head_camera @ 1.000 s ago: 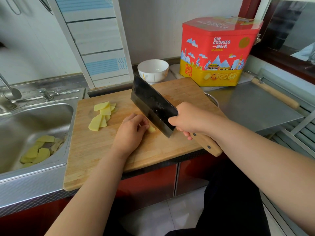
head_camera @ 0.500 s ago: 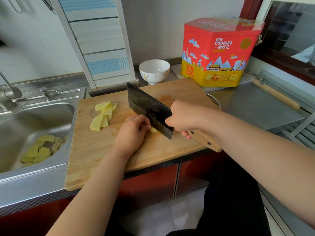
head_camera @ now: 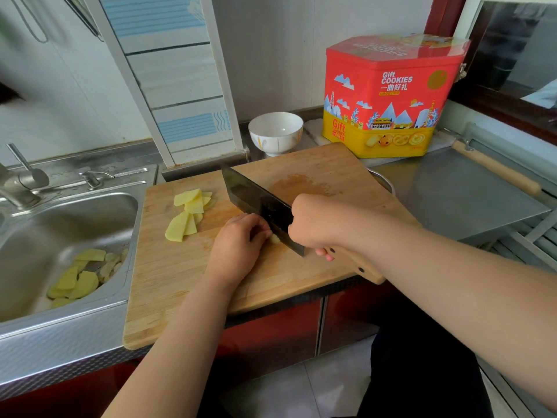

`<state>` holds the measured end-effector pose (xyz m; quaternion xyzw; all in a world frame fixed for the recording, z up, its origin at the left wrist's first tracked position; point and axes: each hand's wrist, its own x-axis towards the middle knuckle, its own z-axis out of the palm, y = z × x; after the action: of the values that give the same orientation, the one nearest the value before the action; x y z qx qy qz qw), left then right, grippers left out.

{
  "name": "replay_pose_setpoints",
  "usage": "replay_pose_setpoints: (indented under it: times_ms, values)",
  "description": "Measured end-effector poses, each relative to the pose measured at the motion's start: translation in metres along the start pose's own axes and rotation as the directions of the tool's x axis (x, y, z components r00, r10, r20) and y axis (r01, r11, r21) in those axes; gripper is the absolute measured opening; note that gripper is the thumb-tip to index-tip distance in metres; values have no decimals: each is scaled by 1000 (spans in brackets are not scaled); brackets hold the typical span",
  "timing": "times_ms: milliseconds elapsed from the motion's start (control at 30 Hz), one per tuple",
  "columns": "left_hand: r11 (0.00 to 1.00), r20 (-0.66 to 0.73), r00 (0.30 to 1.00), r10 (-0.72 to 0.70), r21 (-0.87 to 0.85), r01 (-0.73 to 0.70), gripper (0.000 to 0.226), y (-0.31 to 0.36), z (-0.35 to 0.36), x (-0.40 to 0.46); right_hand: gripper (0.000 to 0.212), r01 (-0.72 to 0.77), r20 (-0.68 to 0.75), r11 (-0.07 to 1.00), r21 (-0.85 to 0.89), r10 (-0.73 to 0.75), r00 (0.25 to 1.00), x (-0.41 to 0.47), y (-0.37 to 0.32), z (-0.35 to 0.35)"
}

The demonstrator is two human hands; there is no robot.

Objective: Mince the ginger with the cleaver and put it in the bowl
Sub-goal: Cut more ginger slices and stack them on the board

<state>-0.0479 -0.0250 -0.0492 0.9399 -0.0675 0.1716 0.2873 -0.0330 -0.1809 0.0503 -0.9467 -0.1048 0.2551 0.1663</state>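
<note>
Head view caught it: the cleaver had dropped from its raised tilt a second before and now sat with its edge down on the cutting board, right against the small ginger piece. The right hand was wrapped around the wooden handle up by the blade, and the left hand had its fingers curled over the ginger, pinning it just beside the steel. That read as one chop landed, with the mincing only begun; most of the ginger was not yet touched.

Pale yellow ginger slices lay in a loose overlapping fan on the far left part of the board, thin and flat with rounded edges, well apart from the blade. More slices, along with paler scraps, sat down in the steel sink, which looked dull and scuffed.

The blade was dark, broad and rectangular, with a brighter line along its edge. The board was light wood with a fine straight grain and a damp-looking stain beyond the knife. The white bowl, smooth and glossy, stood behind the board with nothing visible in it, next to a red and yellow cookie tin.
</note>
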Motion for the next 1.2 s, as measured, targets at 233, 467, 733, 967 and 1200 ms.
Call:
replay_pose_setpoints:
  times_ms: [233, 467, 733, 967, 1200]
  values:
    - [999, -9, 1000, -6, 32, 6, 14, 3, 1, -2, 20, 18, -111, 998, 56, -11, 994, 1, 20, 1]
    - [986, -217, 972, -95, -154, 62, 12, 10, -8, -2, 30, 115, -130, 987, 114, -100, 986, -9, 23, -8]
    - [975, -169, 961, 218, 6, -220, 7, 66, -80, 42, 36, 216, -159, 955, 204, -185, 970, -14, 22, -7]
    - [935, 661, 750, -4, 268, -231, 20, 91, -108, 69, 42, 252, -194, 951, 180, -217, 957, -29, 19, 3]
    - [914, 711, 696, -102, 343, -216, 21, 83, -101, 68, 32, 273, -207, 949, 160, -238, 949, -31, 20, 18]
